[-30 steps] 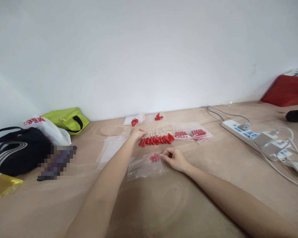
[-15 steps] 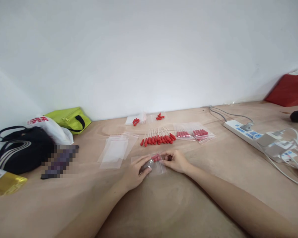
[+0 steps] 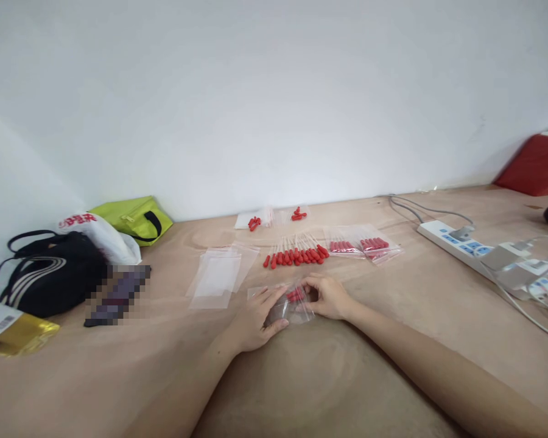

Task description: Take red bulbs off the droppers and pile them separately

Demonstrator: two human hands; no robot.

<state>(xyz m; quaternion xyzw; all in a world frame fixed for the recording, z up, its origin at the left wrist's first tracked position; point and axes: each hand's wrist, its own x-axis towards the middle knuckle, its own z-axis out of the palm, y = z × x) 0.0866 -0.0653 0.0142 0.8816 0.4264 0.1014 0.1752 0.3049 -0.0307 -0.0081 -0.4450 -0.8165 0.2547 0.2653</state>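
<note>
A clear plastic zip bag (image 3: 305, 315) lies on the table between my hands. Red tips of small sticks (image 3: 295, 294) show through its film. My left hand (image 3: 258, 319) holds the bag's left part, fingers over the top and thumb along the near side. At the right end my right hand (image 3: 329, 298) has thumb and fingers curled onto the bag, close to the red tips. Just beyond lies a row of loose red-tipped sticks (image 3: 296, 255), pale shafts pointing away. Bags with red-tipped sticks inside (image 3: 375, 244) lie right of the row.
Flat clear bags (image 3: 217, 274) lie left of the row. Two small red piles (image 3: 254, 223) sit near the wall on bags. Dark and lime bags (image 3: 130, 220) stand at left. A power strip (image 3: 452, 243) with plugs and cables lies at right.
The view has shifted slightly, so everything sits a little further right. My right fingers have moved slightly over the bag by the red tips. Both hands stay on the bag.
</note>
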